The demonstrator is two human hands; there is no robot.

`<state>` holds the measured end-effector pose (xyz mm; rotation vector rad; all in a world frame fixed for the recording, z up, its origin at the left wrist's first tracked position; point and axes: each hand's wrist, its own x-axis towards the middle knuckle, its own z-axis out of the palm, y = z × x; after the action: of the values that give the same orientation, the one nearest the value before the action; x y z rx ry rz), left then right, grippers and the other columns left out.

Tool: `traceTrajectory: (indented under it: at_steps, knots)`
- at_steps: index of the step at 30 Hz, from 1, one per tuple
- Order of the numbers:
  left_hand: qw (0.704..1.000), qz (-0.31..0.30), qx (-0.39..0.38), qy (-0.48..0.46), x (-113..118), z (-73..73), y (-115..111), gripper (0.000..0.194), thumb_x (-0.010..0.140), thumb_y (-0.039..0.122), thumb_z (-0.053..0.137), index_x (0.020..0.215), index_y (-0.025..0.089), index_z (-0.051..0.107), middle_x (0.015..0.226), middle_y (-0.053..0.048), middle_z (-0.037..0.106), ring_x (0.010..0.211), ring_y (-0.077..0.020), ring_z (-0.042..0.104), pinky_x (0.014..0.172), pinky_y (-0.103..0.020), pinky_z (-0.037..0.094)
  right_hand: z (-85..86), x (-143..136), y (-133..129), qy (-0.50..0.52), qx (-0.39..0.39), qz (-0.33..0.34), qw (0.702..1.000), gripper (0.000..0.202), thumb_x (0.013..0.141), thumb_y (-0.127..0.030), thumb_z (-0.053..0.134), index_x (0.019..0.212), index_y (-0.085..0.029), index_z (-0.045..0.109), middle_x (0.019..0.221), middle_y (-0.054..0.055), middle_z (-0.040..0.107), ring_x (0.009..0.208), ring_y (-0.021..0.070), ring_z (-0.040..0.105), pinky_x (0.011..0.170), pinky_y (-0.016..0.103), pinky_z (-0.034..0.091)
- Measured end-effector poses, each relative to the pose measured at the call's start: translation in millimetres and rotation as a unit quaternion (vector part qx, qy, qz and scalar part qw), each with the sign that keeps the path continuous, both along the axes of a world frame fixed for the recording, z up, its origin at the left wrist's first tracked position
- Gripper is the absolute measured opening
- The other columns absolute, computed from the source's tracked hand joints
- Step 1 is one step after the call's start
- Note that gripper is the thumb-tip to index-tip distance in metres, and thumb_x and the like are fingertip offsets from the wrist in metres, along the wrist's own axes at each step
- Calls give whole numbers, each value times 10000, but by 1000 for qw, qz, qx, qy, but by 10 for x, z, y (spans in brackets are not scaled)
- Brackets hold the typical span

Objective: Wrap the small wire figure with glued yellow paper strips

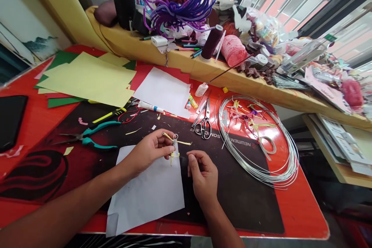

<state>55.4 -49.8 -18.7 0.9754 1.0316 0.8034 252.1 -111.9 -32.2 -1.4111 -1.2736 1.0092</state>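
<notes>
My left hand (157,148) pinches a small wire figure (174,146) between thumb and fingers. The figure has a wire loop at its top, a coiled wire body and thin limbs wrapped in pale yellow strip. One limb points right, toward my other hand. My right hand (202,172) is a short way to the right, apart from the figure, its thumb and fingertips pressed together. Whatever lies between those fingertips, if anything, is too small to make out. Beneath the figure a white paper sheet (151,201) lies on the dark desk mat (235,197).
Teal-handled pliers (95,133) lie at left, scissors (205,122) beyond my right hand. A large wire coil (286,174) surrounds scraps and a tape roll (267,145) at right. Yellow paper (93,79) and white paper (162,91) lie behind. The sill (180,60) holds thread and craft supplies.
</notes>
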Motion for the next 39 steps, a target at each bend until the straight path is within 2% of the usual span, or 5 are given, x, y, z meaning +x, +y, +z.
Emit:
traceTrajectory:
  at_steps: [13, 19, 26, 34, 39]
  knots:
    - [992, -55, 7, 110, -41, -106, 46, 462, 702, 342, 767, 1117, 223, 602, 780, 41, 649, 621, -165, 643, 608, -303, 535, 26, -1, -5, 16, 3, 9, 1000, 286, 1021, -437, 632, 945, -179, 733, 579, -40, 557, 495, 130, 518, 493, 240, 418]
    - [969, -88, 62, 224, -61, 14, 78, 356, 791, 391, 713, 1099, 221, 660, 803, -7, 703, 598, -204, 664, 543, -298, 488, 7, 15, -25, 8, 9, 15, 1000, 277, 1028, -421, 629, 960, -181, 750, 599, -28, 583, 518, 131, 522, 509, 241, 415]
    - [905, -79, 205, 364, -154, 112, 104, 237, 832, 331, 697, 1046, 240, 748, 784, -30, 748, 714, -241, 676, 649, -314, 439, 20, 9, -33, 9, 6, 16, 1000, 282, 1028, -433, 629, 963, -188, 753, 597, -30, 584, 515, 135, 533, 507, 242, 429]
    - [890, -88, 237, 379, -195, 211, 77, 106, 864, 349, 677, 906, 263, 722, 746, -19, 728, 641, -222, 609, 599, -315, 346, -2, -4, -20, -13, 4, 26, 1000, 265, 1029, -414, 624, 953, -195, 755, 593, -27, 592, 514, 141, 543, 500, 245, 434]
    - [881, -116, 239, 391, -181, 335, 151, 198, 910, 414, 626, 805, 247, 612, 706, 2, 679, 618, -195, 554, 589, -302, 316, -29, -20, -19, -26, 0, 34, 999, 252, 1031, -396, 621, 949, -198, 753, 595, -27, 594, 515, 142, 537, 499, 246, 428]
